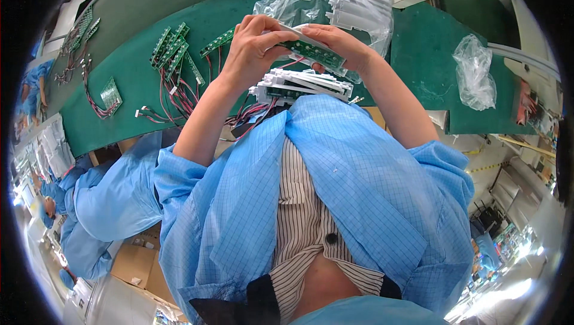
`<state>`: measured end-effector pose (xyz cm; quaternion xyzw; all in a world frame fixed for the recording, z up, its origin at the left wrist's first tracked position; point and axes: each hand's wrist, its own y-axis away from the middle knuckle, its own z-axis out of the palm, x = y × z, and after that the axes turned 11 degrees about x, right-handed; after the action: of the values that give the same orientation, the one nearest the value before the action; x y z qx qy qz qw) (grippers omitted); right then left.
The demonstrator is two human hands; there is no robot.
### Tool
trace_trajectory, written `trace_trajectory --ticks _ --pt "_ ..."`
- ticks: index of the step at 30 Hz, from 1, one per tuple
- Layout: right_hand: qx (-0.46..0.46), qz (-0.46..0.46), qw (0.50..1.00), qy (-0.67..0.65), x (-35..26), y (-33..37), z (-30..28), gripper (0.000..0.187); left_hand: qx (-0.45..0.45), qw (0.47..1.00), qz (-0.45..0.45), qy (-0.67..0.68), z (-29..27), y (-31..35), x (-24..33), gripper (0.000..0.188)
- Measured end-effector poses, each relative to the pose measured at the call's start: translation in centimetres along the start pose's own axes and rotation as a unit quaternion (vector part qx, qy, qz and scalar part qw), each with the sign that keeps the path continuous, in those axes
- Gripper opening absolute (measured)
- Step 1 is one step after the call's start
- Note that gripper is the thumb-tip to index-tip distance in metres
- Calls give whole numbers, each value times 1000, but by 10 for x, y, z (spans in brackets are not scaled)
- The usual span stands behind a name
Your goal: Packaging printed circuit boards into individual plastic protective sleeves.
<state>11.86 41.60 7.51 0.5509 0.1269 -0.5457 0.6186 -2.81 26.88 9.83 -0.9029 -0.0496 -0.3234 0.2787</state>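
Note:
Above the table's near edge, a long green circuit board (317, 54) with a white plastic strip along its upper side is held between both hands. My left hand (254, 47) is closed on its left end, thumb and fingers pinching it. Around its far right side, my right hand (344, 45) is closed with the fingers partly hidden behind the board. Just below, close to my body, lies a stack of white plastic strips (308, 81), some with green boards and red and black wires. Behind the hands rests a clear plastic bag (293, 3) with white plastic strips (353, 8) in it.
Several wired green circuit boards (173, 50) lie in a pile on the green table (209, 11), with a single board (110, 97) farther left. A crumpled clear bag (475, 73) sits at the right. A person in blue (116, 205) is close by on my left.

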Motion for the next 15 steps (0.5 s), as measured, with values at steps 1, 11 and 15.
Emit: trace_trajectory --ticks 1,11,15 --pt "-2 -2 1000 2 -1 0 0 35 4 1000 3 -5 -1 -1 0 30" --pt "5 12 1000 17 1 -3 -1 37 2 1000 13 -6 -3 1 -5 33" --pt "-3 22 1000 8 5 -3 -2 37 -1 1000 22 0 -1 4 -7 31"
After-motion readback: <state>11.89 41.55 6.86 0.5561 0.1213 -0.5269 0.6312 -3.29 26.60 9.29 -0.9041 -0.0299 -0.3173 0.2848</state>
